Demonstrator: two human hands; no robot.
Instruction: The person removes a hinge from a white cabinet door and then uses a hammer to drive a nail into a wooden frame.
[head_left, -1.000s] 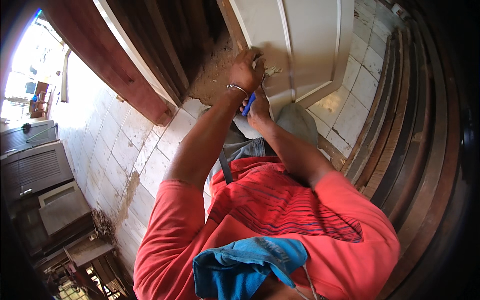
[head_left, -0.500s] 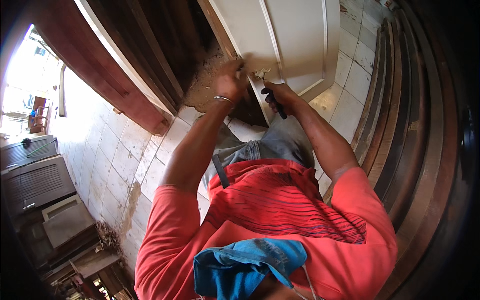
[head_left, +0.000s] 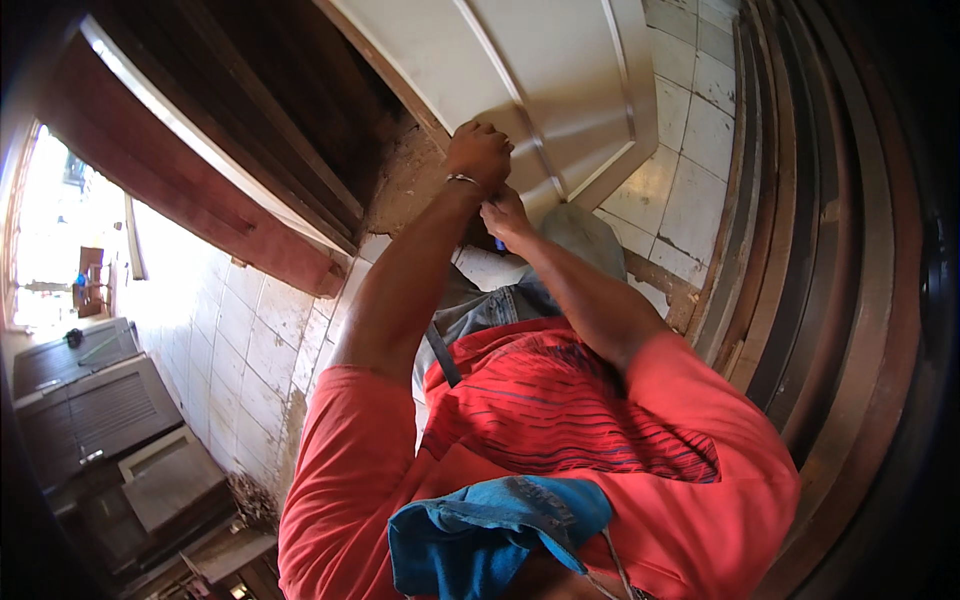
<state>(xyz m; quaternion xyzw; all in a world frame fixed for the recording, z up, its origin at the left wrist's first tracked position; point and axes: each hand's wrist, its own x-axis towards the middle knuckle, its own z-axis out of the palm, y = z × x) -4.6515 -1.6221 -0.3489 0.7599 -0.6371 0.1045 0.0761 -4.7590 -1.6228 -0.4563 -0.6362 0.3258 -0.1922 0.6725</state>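
A white panelled door (head_left: pixel 560 90) stands tilted in front of me, its wooden edge toward my hands. Against that edge, my left hand (head_left: pixel 480 155), with a bracelet at the wrist, is closed with its fingers curled over; what is in them is hidden. Just below and touching near the left wrist, my right hand (head_left: pixel 507 215) is closed too. A small blue end shows under it, seemingly part of the dark-handled tool it gripped a moment ago; the rest of the tool is covered by the hands.
Long dark wooden boards (head_left: pixel 800 230) are stacked along the right. A reddish-brown beam (head_left: pixel 200 180) runs at the upper left, beside a dark opening. Louvred door panels (head_left: pixel 110 410) lie at the left on the white tiled floor (head_left: pixel 240 320).
My right hand has moved left, from apart on the door to beneath my left hand. The left hand's fingers have curled closed at the door edge. The view has shifted slightly.
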